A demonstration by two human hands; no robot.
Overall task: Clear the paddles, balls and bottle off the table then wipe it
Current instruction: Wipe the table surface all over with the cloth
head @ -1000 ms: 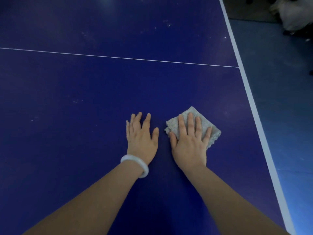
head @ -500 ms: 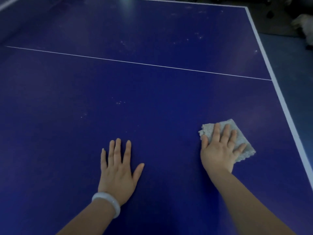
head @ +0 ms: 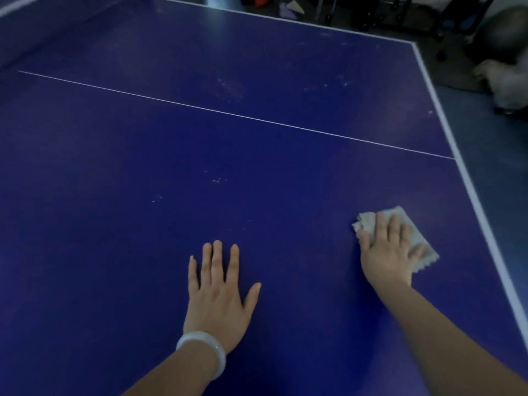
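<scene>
Wiping stage, by the look of it. No paddles, balls or bottle anywhere on the visible stretch of the blue table tennis table, so the clearing part reads as done (the near end sits outside the view, can't vouch for that).

Right hand flat on a folded grey cloth, fingers straight and spread, pressing down rather than pinching. Makes sense: a flat palm spreads pressure over the whole pad and keeps the folds from bunching. Slightly blurred, so probably mid-swipe. Cloth near the right sideline, not touching it, on the near side of the thin white centre line.

Left hand planted flat on bare tabletop, fingers straight and fanned, holding nothing. Looks like a brace for leaning in. White bangle on that wrist.

Pale specks ahead of the left hand, and a dusty smudge past the centre line, both untouched so far. Plenty of surface left to cover.
</scene>
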